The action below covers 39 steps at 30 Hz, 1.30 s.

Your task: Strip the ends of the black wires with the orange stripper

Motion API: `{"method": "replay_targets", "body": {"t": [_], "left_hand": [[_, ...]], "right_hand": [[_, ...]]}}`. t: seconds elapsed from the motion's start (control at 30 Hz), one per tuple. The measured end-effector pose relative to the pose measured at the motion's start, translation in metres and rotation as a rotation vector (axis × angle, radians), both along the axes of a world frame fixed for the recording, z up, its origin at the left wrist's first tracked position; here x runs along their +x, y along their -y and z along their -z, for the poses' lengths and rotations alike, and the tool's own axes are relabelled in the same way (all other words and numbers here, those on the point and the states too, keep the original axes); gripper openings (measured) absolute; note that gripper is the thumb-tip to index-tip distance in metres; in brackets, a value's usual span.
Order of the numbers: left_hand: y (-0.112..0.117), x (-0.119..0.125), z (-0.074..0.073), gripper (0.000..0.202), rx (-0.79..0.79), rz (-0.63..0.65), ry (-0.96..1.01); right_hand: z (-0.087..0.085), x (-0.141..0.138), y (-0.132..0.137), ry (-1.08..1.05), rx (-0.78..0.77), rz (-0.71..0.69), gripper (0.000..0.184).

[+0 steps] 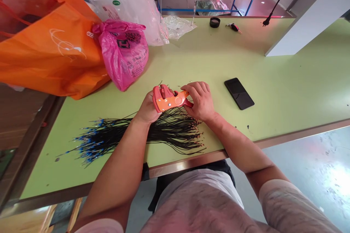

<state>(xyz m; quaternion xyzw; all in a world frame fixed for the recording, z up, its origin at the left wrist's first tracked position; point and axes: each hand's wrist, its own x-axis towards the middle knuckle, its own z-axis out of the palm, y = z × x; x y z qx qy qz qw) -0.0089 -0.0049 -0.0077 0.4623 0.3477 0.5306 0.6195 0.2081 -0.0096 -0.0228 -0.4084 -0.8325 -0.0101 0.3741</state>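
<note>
Orange wire stripper (169, 98) gripped in both hands — left hand (147, 109) wrapped beneath, right hand (198, 100) closed over its handle; knotted pink plastic bag (123, 54), contents hidden.

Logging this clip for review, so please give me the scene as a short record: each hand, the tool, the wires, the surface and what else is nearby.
Left hand: holds the orange wire stripper from below.
Right hand: closes over the stripper's handle end.
Wires: loose spread of thin black wires under the hands, blue terminals at the far ends.
Surface: green tabletop.
Nearby: black smartphone, right of the hands; pink plastic bag and orange bag, left of them.
</note>
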Motion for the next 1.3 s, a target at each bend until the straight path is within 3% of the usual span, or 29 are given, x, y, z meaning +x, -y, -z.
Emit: {"method": "replay_targets", "body": {"t": [0.23, 0.57, 0.73, 1.07, 1.3], "left_hand": [[-0.003, -0.008, 0.005, 0.057, 0.032, 0.103, 0.013], [-0.001, -0.007, 0.012, 0.056, 0.010, 0.072, 0.034], [-0.001, -0.010, 0.006, 0.056, 0.037, 0.138, -0.035], [0.003, -0.005, -0.005, 0.058, 0.014, 0.089, -0.087], [0.004, -0.004, -0.008, 0.064, -0.051, 0.094, -0.016]], "right_hand": [[0.002, 0.000, -0.001, 0.042, 0.021, -0.010, 0.038], [0.002, -0.002, 0.001, 0.038, -0.016, -0.021, 0.039], [0.003, -0.001, 0.000, 0.014, 0.008, -0.027, 0.037], [0.000, -0.001, 0.001, 0.003, 0.022, -0.029, 0.037], [-0.001, -0.002, 0.002, 0.027, -0.010, -0.024, 0.037]]}}
